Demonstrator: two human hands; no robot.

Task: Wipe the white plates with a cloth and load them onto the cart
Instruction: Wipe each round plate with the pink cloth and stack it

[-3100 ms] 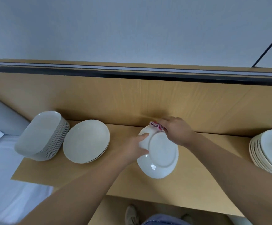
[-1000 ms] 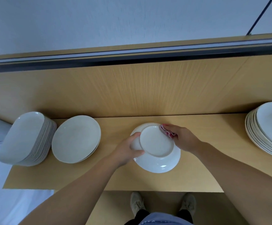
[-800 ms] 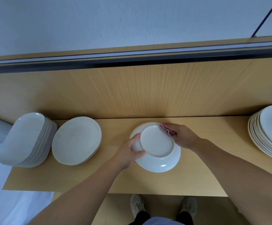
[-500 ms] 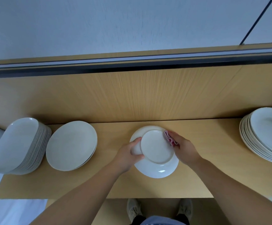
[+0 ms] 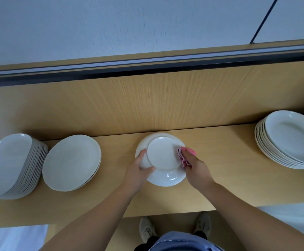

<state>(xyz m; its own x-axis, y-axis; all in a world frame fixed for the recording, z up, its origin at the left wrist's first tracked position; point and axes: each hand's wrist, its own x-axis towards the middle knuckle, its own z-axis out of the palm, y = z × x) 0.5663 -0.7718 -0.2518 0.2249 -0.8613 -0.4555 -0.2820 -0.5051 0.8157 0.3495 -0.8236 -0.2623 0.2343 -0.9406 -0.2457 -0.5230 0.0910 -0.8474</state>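
A white plate [image 5: 163, 160] is held upside down over the wooden shelf [image 5: 220, 178], its flat base facing me. My left hand [image 5: 138, 171] grips its left rim, thumb on the underside. My right hand [image 5: 195, 168] holds a pink cloth [image 5: 182, 157] bunched against the plate's right rim. A low pile of round white plates [image 5: 71, 162] lies to the left. At the far left stands a tall stack of white dishes [image 5: 11, 165]. Another stack of white plates [image 5: 288, 140] sits at the far right.
A wooden back panel [image 5: 147, 105] rises behind the shelf, topped by a dark rail [image 5: 147, 67]. My shoes [image 5: 146, 230] show on the floor below the shelf's front edge. White fabric [image 5: 11, 238] lies at lower left.
The cloth in my right hand has slid from the plate's top edge round and down its right rim. My left hand has kept its grip on the left rim.
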